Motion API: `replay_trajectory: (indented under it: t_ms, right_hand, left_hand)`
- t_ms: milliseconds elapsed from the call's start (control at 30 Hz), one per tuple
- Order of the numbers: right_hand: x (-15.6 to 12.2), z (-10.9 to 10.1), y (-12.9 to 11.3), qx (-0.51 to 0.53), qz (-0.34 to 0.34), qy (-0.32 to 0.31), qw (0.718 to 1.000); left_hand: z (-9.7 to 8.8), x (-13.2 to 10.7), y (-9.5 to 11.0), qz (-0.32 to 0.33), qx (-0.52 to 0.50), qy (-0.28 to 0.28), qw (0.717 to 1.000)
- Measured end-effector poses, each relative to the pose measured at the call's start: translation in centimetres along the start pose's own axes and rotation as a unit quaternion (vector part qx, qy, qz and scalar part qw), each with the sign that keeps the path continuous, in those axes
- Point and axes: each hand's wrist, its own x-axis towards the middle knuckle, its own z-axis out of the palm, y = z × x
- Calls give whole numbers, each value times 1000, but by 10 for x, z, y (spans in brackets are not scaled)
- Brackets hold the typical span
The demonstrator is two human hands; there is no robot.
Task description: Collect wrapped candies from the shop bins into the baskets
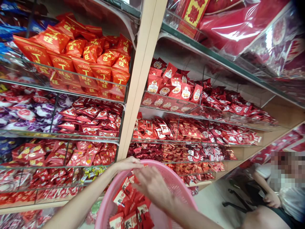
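Red packets lie loose in a pink basket, heaped toward its left wall. On my remote feed, the left hand rests at the basket's far-left rim, apparently to steady it; whether those fingers clamp the rim, I cannot tell. The right hand hangs over the basket, its fingers angled down and left, a pose that suits reaching among loose packets; blur hides from me whether they are apart or pinch one. Most packets sit to the left of the right hand and on the near side of the left. Beyond the far rim, stocked shelves flank a wooden post, bags seemingly sorted by kind behind clear front lips. At right, a person appears seated.
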Motion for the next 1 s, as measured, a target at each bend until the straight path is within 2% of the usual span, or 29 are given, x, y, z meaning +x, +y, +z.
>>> replay_trajectory:
  t_ms: [100,167,233,333,500,633,733,800,900,1000]
  right_hand:
    - [37,-34,37,-14,78,28,996]
    - [58,-49,62,-21,82,36,996]
    - [73,-56,82,-18,64,24,997]
    - [86,-55,98,-1,49,-13,999]
    - [94,-44,99,0,43,-67,997]
    - [97,-41,98,5,23,-75,997]
    - [99,-43,101,37,33,-63,997]
    - [101,-48,105,92,53,-26,994]
    - [102,-59,108,234,77,49,968]
    - [97,-71,105,385,129,121,906]
  left_hand:
    - [0,-1,-1,8,-9,1,1000]
    - [0,-2,0,7,0,-1,1000]
    - [0,-3,1,2,-1,-4,1000]
    - [0,-2,0,-5,-9,-10,1000]
    - [-1,0,-6,-8,0,-5,1000]
    - [-2,0,-7,-12,6,-7,1000]
    - [-2,1,-6,-9,5,-4,1000]
    - [-1,1,-6,-7,5,-1,1000]
    - [-1,0,-6,-8,5,2,1000]
    - [0,0,-3,-14,4,6,1000]
